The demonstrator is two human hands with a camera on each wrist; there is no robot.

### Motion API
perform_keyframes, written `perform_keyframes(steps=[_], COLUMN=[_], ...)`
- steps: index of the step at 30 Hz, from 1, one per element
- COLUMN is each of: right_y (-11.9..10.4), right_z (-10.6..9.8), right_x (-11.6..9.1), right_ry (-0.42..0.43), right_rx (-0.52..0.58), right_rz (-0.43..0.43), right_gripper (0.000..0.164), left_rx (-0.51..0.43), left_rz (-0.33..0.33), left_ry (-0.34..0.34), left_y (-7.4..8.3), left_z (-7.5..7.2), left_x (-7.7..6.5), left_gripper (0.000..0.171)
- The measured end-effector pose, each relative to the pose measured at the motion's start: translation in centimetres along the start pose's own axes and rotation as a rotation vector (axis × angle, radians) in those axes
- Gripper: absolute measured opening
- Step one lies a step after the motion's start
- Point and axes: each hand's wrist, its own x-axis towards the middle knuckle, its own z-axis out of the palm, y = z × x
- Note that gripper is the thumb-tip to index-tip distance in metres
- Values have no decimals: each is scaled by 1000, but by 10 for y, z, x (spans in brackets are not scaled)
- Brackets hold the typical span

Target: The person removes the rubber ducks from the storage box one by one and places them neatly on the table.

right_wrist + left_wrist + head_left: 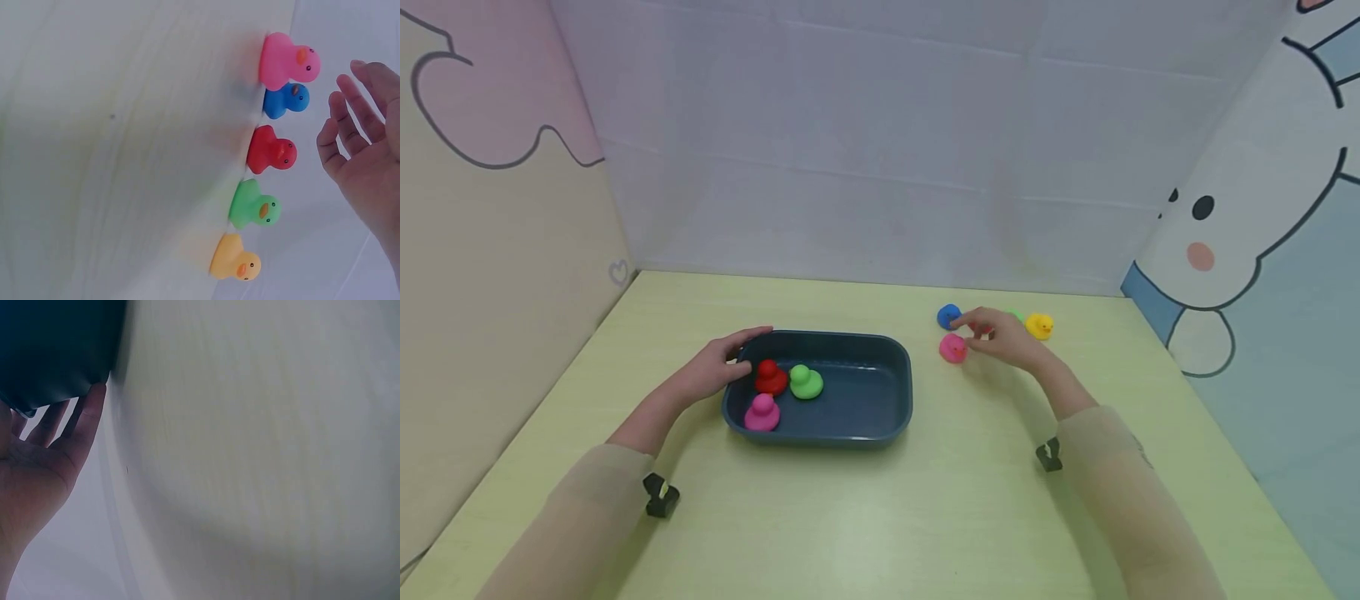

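My left hand (pixel 718 367) grips the left end of a dark blue tray (pixel 857 437), its thumb over the rim and its fingers along the outer wall. The left wrist view shows these fingers (pixel 92 415) against the tray's outside. Inside the tray sit a red rubber duck (pixel 771 379), a green duck (pixel 807 383) and a magenta duck (pixel 762 414). My right hand (pixel 1003 335) hovers over a group of ducks, fingers loosely bent and holding nothing. Nearest its fingertips is a pink duck (pixel 287 61), with a blue duck (pixel 286 100) just behind.
Farther along the row stand a red duck (pixel 270 150), a green duck (pixel 254 205) and a yellow duck (pixel 234 259). In the head view my right hand partly covers the red and green ones. A pale curtain (pixel 880 167) rises behind the table (pixel 820 533).
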Motion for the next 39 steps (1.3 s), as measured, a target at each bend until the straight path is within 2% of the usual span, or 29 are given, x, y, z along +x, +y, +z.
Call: perform_keyframes(steps=[19,23,30,39], right_y=[-60,-72,-93,-117], right_z=[6,11,25,44], right_x=[-6,-7,-8,-5], right_ry=[164,204,214,263], right_rx=[-5,20,59,134], right_rz=[-61,-81,-28,-62], right_gripper=[26,25,27,29], left_rx=[2,1,-10,-15], left_rz=[-15,-14,-20,-9], left_ry=[11,13,16,16], left_y=[-2,-1,-1,-2], left_z=[1,2,2,2], left_x=[2,1,1,1], left_gripper=[57,57,56,56])
